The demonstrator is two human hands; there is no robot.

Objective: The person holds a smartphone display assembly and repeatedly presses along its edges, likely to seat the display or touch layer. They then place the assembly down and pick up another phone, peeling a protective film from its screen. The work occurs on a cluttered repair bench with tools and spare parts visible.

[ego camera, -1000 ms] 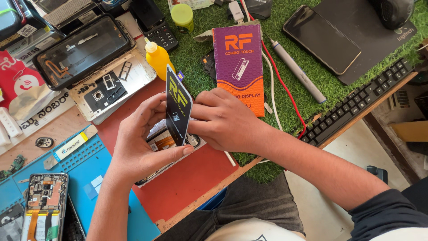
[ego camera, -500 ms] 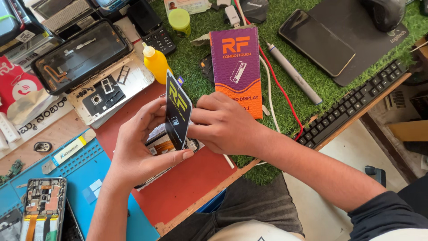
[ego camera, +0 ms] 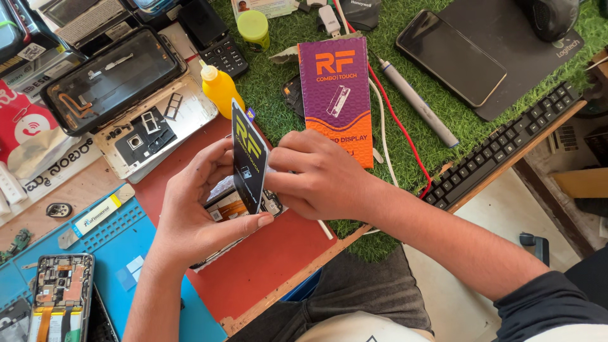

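My left hand [ego camera: 193, 212] and my right hand [ego camera: 320, 174] both grip a thin black card-like box with yellow lettering [ego camera: 248, 158], held on edge above the red mat [ego camera: 266, 259]. Under it lies an opened phone part [ego camera: 229, 204] wrapped in clear film, partly hidden by my fingers. A purple and orange display box [ego camera: 337, 95] lies flat on the green turf just beyond my right hand.
A yellow squeeze bottle [ego camera: 219, 90], phone back frames [ego camera: 111, 79], a keypad phone [ego camera: 215, 38] and a disassembled phone [ego camera: 60, 297] on the blue mat [ego camera: 133, 240] lie left. A dark phone [ego camera: 451, 57], a pen-shaped tool [ego camera: 418, 104], a red wire and a keyboard [ego camera: 506, 142] lie right.
The black box has stayed upright between my hands; both hands shifted only slightly, and the view moved a little.
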